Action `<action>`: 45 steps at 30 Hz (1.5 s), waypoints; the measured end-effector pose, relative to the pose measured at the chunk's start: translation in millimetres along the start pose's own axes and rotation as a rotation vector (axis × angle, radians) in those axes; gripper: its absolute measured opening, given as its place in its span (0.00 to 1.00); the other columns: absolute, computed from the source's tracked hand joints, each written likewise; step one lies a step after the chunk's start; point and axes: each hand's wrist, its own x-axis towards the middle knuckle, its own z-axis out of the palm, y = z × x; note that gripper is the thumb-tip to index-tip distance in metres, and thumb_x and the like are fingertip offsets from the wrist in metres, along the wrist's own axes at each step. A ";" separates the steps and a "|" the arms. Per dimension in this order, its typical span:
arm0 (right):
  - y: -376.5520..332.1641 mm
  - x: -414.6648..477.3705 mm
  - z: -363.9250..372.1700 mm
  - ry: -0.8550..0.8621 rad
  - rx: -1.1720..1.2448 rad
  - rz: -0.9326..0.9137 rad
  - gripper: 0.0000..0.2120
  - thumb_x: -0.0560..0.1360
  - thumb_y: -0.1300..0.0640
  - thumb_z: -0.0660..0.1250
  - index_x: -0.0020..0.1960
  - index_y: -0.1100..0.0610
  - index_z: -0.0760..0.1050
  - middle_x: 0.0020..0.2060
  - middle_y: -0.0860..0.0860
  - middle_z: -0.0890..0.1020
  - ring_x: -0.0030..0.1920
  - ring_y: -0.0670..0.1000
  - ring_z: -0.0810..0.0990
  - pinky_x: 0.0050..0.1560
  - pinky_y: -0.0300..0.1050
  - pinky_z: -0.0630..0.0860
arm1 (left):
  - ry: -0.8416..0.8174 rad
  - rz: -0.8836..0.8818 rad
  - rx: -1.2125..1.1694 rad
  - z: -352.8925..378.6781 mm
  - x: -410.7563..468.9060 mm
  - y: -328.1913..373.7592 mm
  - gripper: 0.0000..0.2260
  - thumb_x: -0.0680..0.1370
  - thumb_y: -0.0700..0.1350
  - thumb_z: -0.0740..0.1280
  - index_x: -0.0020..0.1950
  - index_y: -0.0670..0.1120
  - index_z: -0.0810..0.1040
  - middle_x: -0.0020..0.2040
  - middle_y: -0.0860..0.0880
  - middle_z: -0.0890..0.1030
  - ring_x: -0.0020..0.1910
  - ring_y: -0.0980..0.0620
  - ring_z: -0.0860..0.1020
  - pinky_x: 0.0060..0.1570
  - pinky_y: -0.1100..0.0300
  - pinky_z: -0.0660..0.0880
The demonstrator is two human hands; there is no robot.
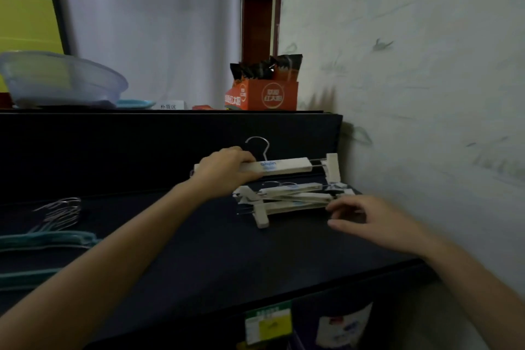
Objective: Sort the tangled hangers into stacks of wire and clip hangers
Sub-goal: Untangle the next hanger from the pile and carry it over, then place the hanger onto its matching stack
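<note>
Two groups are lying well apart on the dark tabletop (pixel 199 250): the wire hangers (pixel 59 214) far to the left, with teal ones (pixel 42 239) in front of them, and the stack of clip hangers (pixel 292 199) near the wall (pixel 426 94) on the right. The left hand (pixel 224 167) is gripping one wooden clip hanger (pixel 284 166) by its left end, fingers curled over the bar, and is holding it level just above and behind the stack, metal hook pointing up. The right hand (pixel 377 224) is hovering beside the stack's right end, fingers apart and loosely bent, holding nothing; whether a fingertip is touching the wood I cannot tell.

Judging from this, the step is calling for laying the held hanger down flat, bar parallel to those beneath and hook facing the same way, so that the end clips are nesting rather than snagging. The stack is looking skewed, so the right hand is well placed for steadying it and squaring the ends.
</note>
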 end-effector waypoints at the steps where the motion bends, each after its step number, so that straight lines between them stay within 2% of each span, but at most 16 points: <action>1: 8.8 -2.4 -6.1 0.012 0.007 0.006 0.12 0.70 0.43 0.67 0.53 0.41 0.75 0.47 0.41 0.81 0.49 0.38 0.78 0.55 0.42 0.76 | -0.018 0.007 0.012 9.0 12.0 9.1 0.18 0.75 0.59 0.62 0.61 0.53 0.74 0.55 0.50 0.74 0.47 0.52 0.72 0.42 0.55 0.69; 6: 39.3 -10.0 -24.6 0.064 0.005 0.004 0.09 0.70 0.44 0.68 0.50 0.38 0.74 0.45 0.38 0.81 0.47 0.33 0.77 0.47 0.29 0.72 | -0.128 0.012 0.059 46.6 51.6 36.6 0.18 0.75 0.59 0.61 0.59 0.49 0.76 0.54 0.48 0.75 0.46 0.50 0.73 0.40 0.57 0.68; 8: 46.7 -10.1 -27.3 0.081 0.020 0.006 0.10 0.70 0.44 0.68 0.52 0.40 0.75 0.45 0.38 0.81 0.46 0.34 0.78 0.47 0.30 0.72 | -0.224 0.001 0.041 56.0 58.3 39.4 0.18 0.76 0.58 0.60 0.57 0.48 0.77 0.53 0.48 0.78 0.47 0.49 0.75 0.41 0.55 0.72; 10: 51.0 -8.3 -28.8 0.090 0.041 0.006 0.10 0.70 0.45 0.69 0.52 0.41 0.76 0.44 0.39 0.82 0.46 0.34 0.78 0.48 0.31 0.72 | -0.335 -0.008 0.024 60.6 61.2 40.5 0.17 0.78 0.57 0.58 0.57 0.47 0.77 0.53 0.47 0.79 0.48 0.48 0.77 0.46 0.52 0.75; 12: 52.0 -4.9 -29.2 0.090 0.058 -0.006 0.09 0.71 0.46 0.69 0.50 0.40 0.76 0.43 0.39 0.82 0.46 0.34 0.78 0.49 0.32 0.73 | -0.375 0.005 0.084 60.8 60.3 41.1 0.18 0.79 0.57 0.56 0.59 0.48 0.76 0.54 0.47 0.79 0.49 0.48 0.77 0.48 0.52 0.75; 16: 43.0 8.5 -25.9 0.087 0.083 -0.061 0.07 0.72 0.48 0.69 0.49 0.40 0.75 0.43 0.39 0.82 0.45 0.34 0.78 0.46 0.32 0.73 | -0.316 0.027 0.224 49.5 48.4 39.0 0.19 0.79 0.58 0.55 0.61 0.48 0.74 0.57 0.48 0.76 0.53 0.48 0.75 0.49 0.52 0.74; 21: 14.8 34.6 -10.2 0.065 0.086 -0.177 0.09 0.73 0.48 0.67 0.53 0.44 0.76 0.45 0.39 0.80 0.46 0.34 0.77 0.45 0.28 0.72 | -0.090 0.013 0.219 16.3 2.7 20.1 0.17 0.79 0.54 0.56 0.63 0.49 0.73 0.60 0.50 0.75 0.57 0.51 0.73 0.53 0.52 0.74; 24: -18.0 54.0 4.2 0.038 0.112 -0.263 0.10 0.73 0.49 0.67 0.54 0.44 0.76 0.44 0.36 0.78 0.46 0.32 0.76 0.45 0.28 0.73 | 0.099 0.004 0.288 -8.3 -44.3 -3.8 0.15 0.79 0.53 0.56 0.62 0.49 0.74 0.58 0.51 0.77 0.56 0.52 0.74 0.53 0.56 0.71; 27: -61.3 73.0 22.5 0.005 0.149 -0.366 0.10 0.73 0.48 0.67 0.54 0.45 0.77 0.46 0.39 0.79 0.47 0.36 0.77 0.49 0.33 0.74 | 0.197 -0.079 0.338 -32.7 -100.3 -30.1 0.14 0.79 0.53 0.56 0.59 0.50 0.76 0.55 0.53 0.78 0.53 0.52 0.75 0.49 0.60 0.69; 32: -147.8 91.3 66.5 -0.057 0.179 -0.531 0.12 0.73 0.47 0.68 0.56 0.45 0.76 0.48 0.40 0.79 0.49 0.40 0.78 0.54 0.43 0.76 | 0.215 -0.298 0.428 -68.8 -197.4 -78.9 0.14 0.80 0.52 0.55 0.57 0.51 0.76 0.51 0.54 0.79 0.51 0.53 0.75 0.43 0.63 0.66; 36: -220.4 91.0 108.9 -0.112 0.158 -0.633 0.14 0.73 0.45 0.67 0.58 0.45 0.75 0.50 0.39 0.78 0.49 0.40 0.77 0.54 0.47 0.77 | 0.172 -0.460 0.486 -93.5 -271.9 -116.5 0.14 0.80 0.53 0.54 0.58 0.52 0.75 0.53 0.55 0.78 0.51 0.54 0.75 0.43 0.63 0.67; 41: -318.0 75.3 164.7 -0.173 0.136 -0.724 0.17 0.74 0.43 0.64 0.61 0.44 0.72 0.57 0.40 0.76 0.54 0.42 0.75 0.55 0.46 0.75 | 0.141 -0.565 0.537 -135.6 -360.4 -159.6 0.13 0.80 0.54 0.53 0.59 0.54 0.74 0.54 0.57 0.77 0.54 0.56 0.74 0.43 0.64 0.66; 45: -393.2 62.0 206.8 -0.172 0.112 -0.785 0.18 0.75 0.44 0.64 0.63 0.47 0.72 0.59 0.43 0.76 0.56 0.44 0.75 0.57 0.45 0.74 | 0.141 -0.593 0.543 -167.2 -425.1 -194.2 0.12 0.80 0.52 0.55 0.58 0.54 0.74 0.53 0.56 0.77 0.53 0.56 0.74 0.42 0.65 0.65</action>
